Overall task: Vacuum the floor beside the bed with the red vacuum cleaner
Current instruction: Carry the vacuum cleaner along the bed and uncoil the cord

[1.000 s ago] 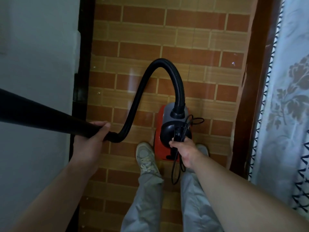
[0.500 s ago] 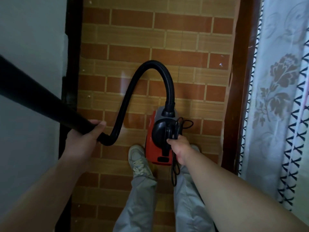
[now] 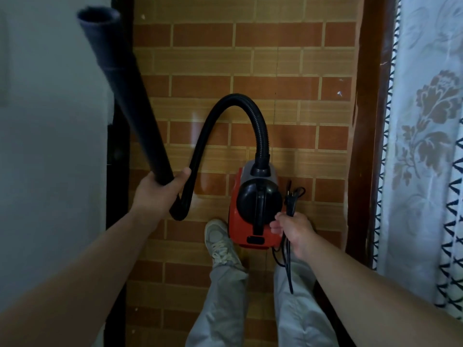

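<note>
The red vacuum cleaner (image 3: 239, 221) stands on the brick-patterned floor (image 3: 250, 58) just ahead of my feet. Its black hose (image 3: 233, 102) arches up and left to a black wand (image 3: 125, 96). My left hand (image 3: 157, 194) grips the wand's lower end, and the wand's open mouth points up and away along the wall. My right hand (image 3: 295, 232) is just right of the vacuum's black handle and holds the black power cord (image 3: 291, 204), plug end sticking up and the rest hanging below my fist.
A grey wall (image 3: 50, 146) with a dark skirting strip (image 3: 117, 171) runs along the left. The bed's wooden frame (image 3: 368, 121) and floral sheet (image 3: 426, 146) line the right. My shoe (image 3: 220, 242) sits beside the vacuum in this narrow floor strip.
The wand has swung from pointing left to pointing up and forward. My right hand has come off the vacuum's handle and now holds only the cord.
</note>
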### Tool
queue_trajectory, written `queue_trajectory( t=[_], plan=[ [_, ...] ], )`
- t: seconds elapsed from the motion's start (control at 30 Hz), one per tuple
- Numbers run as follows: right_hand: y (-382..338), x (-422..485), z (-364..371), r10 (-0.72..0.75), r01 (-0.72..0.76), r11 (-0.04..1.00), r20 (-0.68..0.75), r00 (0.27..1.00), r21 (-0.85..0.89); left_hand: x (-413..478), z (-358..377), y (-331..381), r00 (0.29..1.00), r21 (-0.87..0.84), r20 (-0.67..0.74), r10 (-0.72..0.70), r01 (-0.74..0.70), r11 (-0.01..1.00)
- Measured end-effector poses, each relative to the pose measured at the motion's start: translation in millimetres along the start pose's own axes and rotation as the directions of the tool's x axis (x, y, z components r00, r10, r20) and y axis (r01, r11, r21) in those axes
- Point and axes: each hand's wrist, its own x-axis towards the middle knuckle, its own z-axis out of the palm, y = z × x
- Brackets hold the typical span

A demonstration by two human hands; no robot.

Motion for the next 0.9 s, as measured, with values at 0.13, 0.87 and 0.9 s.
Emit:
queue_trajectory(
  t=[0.13, 0.87, 0.9],
  plan=[
    [8.0, -2.9, -11.3, 0.026, -0.026, 1.000, 0.019, 0.999, -0.015, 16.4, 23.4, 3.1, 0.995, 0.217, 0.095, 0.008, -0.029, 0.976],
    [1.3, 2.3, -25.0, -0.057, 0.057, 0.998, 0.071, 0.996, 0.006, 59.6, 139.4, 1.6, 0.953, 0.569, 0.300, -0.037, -0.148, 0.809],
    [-2.0, 4.5, -23.5, -0.067, 0.067, 0.998, 0.071, 0.995, -0.003, 61.2, 141.3, 0.8, 0.954, 0.594, 0.297, -0.039, -0.152, 0.790]
  ],
)
